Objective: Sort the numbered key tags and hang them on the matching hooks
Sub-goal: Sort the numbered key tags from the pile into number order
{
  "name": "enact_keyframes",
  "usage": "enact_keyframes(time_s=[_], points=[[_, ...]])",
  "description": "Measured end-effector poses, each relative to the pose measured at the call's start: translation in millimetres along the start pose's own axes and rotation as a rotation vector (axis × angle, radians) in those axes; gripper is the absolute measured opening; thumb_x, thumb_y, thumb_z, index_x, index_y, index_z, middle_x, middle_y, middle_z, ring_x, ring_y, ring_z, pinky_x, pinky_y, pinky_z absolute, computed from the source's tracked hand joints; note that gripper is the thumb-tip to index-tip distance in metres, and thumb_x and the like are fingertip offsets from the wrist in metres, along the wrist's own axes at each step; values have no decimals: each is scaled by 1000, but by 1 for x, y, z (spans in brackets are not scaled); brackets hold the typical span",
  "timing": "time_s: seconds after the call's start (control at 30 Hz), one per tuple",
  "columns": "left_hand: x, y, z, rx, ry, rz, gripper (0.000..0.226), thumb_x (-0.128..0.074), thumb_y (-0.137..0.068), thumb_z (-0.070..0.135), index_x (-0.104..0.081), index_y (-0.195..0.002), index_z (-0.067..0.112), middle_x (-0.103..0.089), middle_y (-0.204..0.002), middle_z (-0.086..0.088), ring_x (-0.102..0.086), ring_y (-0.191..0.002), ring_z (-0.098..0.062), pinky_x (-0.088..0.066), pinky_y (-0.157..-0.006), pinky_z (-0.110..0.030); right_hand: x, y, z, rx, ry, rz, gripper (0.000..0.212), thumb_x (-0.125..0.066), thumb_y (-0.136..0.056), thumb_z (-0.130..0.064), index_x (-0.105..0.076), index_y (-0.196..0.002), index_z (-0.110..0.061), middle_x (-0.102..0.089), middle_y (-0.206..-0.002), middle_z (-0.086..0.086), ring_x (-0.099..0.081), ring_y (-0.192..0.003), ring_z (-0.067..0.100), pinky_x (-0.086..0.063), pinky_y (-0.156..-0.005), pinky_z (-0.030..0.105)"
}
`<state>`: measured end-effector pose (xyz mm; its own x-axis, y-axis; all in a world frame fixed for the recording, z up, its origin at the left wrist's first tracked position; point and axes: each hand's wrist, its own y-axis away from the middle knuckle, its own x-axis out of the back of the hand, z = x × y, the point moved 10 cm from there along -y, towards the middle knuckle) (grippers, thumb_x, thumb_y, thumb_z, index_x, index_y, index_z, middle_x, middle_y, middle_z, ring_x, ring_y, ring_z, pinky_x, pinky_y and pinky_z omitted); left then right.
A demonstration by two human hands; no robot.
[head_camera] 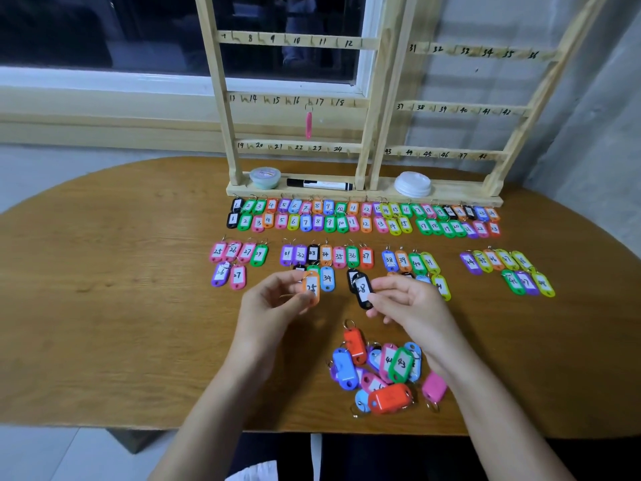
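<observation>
My left hand (274,303) pinches an orange key tag (311,288) marked 25, held above the table. My right hand (409,303) pinches a black key tag (362,290) marked 28. Rows of numbered coloured tags (364,218) lie in order in front of the wooden hook rack (367,109). Shorter groups of tags (326,255) lie nearer to me. A loose pile of tags (385,373) sits below my right hand. One pink tag (308,125) hangs from the rack near hook 17.
The rack's base holds a small lidded tub (265,177), a black marker (319,184) and a stack of white lids (413,184). The brown wooden table (121,289) ends in a front edge close to my body. A window is behind the rack.
</observation>
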<state>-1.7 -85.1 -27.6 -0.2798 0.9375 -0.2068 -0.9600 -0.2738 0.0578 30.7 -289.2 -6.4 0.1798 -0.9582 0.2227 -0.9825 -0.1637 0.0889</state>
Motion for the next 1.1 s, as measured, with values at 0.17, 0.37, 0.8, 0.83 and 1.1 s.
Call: enact_keyframes(time_s=[0.17, 0.37, 0.8, 0.83, 1.1], points=[[7, -1, 6, -32, -37, 9, 22, -67, -83, -2, -69, -101, 9, -65, -78, -4, -65, -76, -14, -52, -65, -18, -7, -4, -3, 21, -16, -6, 11, -65, -88, -7, -67, -94, -16, -74, -79, 0, -70, -71, 10, -49, -58, 16], [39, -7, 9, -9, 8, 112, 19, -67, -82, -3, -70, -92, 14, -69, -80, -3, -69, -77, -15, -53, -65, -20, -23, -14, -14, 60, -25, -12, 9, -66, -88, -10, -66, -90, -19, -73, -80, 1, -68, -72, 6, -48, -58, 13], [132, -34, 57, -184, -360, 328, 17, -69, -84, -1, -69, -97, 9, -68, -77, 1, -62, -60, 3, -47, -54, -11, -69, -39, -34, 124, 20, -66, 14, -69, -86, -12, -66, -81, -25, -65, -78, -6, -57, -61, -2, -42, -56, 7], [141, -39, 61, -196, -463, 341, 21, -70, -83, 1, -69, -101, 12, -68, -78, 2, -62, -62, 3, -47, -54, -9, -73, -41, -35, 124, 24, -72, 14, -69, -86, -12, -66, -81, -25, -65, -77, -7, -56, -61, -2, -42, -57, 8], [150, -60, 66, -219, -890, 324, 23, -76, -79, 9, -71, -100, 12, -63, -67, 11, -58, -63, -1, -41, -57, -9, -93, -45, -33, 126, 63, -101, 14, -70, -85, -15, -67, -82, -28, -67, -81, -7, -63, -75, 8, -47, -68, 20]])
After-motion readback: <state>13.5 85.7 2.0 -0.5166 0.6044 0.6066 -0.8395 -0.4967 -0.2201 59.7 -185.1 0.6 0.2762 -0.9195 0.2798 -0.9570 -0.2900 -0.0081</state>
